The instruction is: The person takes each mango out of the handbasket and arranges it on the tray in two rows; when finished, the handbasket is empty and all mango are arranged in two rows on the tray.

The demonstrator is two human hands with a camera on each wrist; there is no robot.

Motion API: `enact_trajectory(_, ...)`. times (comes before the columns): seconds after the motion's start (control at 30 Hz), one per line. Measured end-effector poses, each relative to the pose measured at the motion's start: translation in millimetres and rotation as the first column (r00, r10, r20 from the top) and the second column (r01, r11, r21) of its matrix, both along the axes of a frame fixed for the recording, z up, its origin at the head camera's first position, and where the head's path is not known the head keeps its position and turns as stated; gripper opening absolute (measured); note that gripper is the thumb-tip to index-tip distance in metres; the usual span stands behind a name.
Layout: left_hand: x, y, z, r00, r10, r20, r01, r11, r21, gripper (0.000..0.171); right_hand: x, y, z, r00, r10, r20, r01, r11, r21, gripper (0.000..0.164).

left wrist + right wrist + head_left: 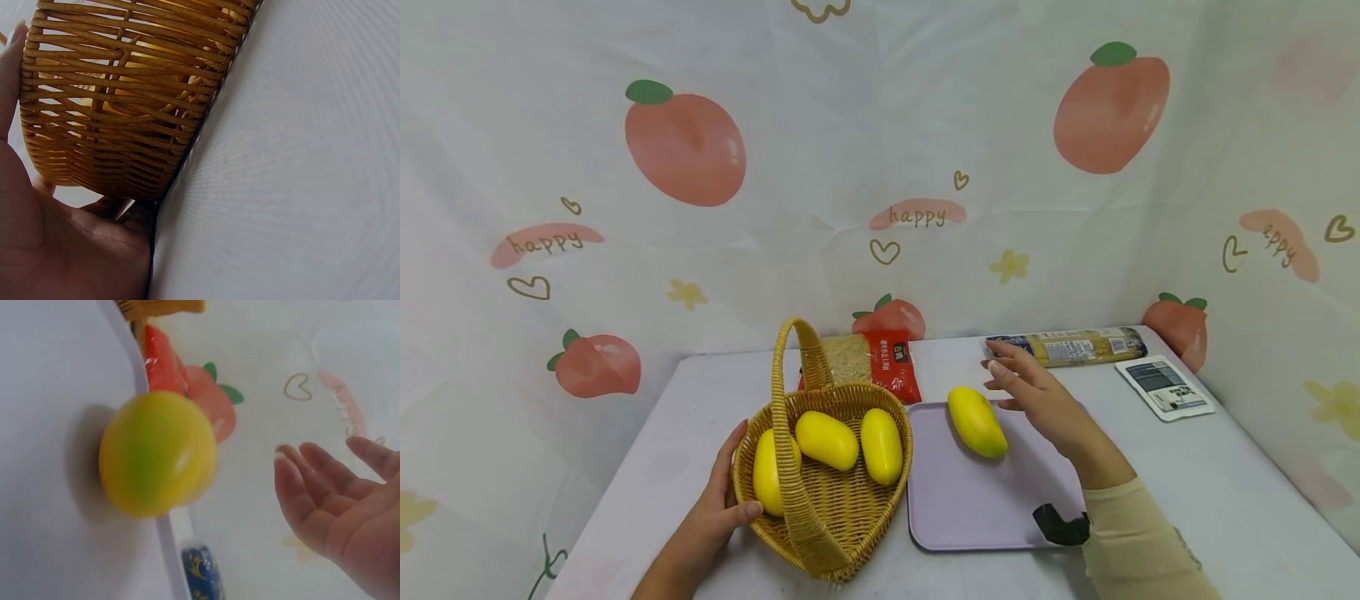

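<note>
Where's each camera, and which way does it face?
Head: on the head, looking forward and down at wicker basket, lilac tray, left hand and right hand.
Left wrist: on that wrist, facing the basket's side; left hand shows.
Right wrist: on that wrist, facing the tray's mango; right hand shows.
Shared: head and right wrist both show that mango.

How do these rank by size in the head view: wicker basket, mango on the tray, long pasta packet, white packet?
1. Wicker basket
2. Long pasta packet
Then, unranked: mango on the tray and white packet, too close to call.
</note>
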State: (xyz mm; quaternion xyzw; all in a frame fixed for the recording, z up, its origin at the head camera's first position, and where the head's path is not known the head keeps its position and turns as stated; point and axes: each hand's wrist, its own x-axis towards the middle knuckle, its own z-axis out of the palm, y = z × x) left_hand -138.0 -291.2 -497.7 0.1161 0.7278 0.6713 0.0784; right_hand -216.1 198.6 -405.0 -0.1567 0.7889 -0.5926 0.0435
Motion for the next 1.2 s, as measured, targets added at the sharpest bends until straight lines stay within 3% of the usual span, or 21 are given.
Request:
enact_trajectory(0.23, -0.4, 0, 0.2, 1.000, 0.007, 0.013, -0.007, 1.000, -0.011, 0.110, 4.5, -5, 7.9, 0.995, 0.097, -0.005, -0.097, 0.988, -0.117, 0.060)
enact_trajectory(0.6, -1.2, -1, -2.3, 1.000, 0.005, 0.010, -0.005, 1.000, 0.002, 0.110, 14.7, -19, 15.1, 0.966, 0.256, -0.033, -0.255, 0.927, -0.276, 0.068)
enact_trajectory(1.2, -0.2, -1, -1.1, 1.000, 0.000, -0.009, 0.000, 1.000, 0.010, 0.109, 24.3, -49, 7.9, 0.911, 0.411, -0.035, -0.403, 0.868, -0.291, 0.074)
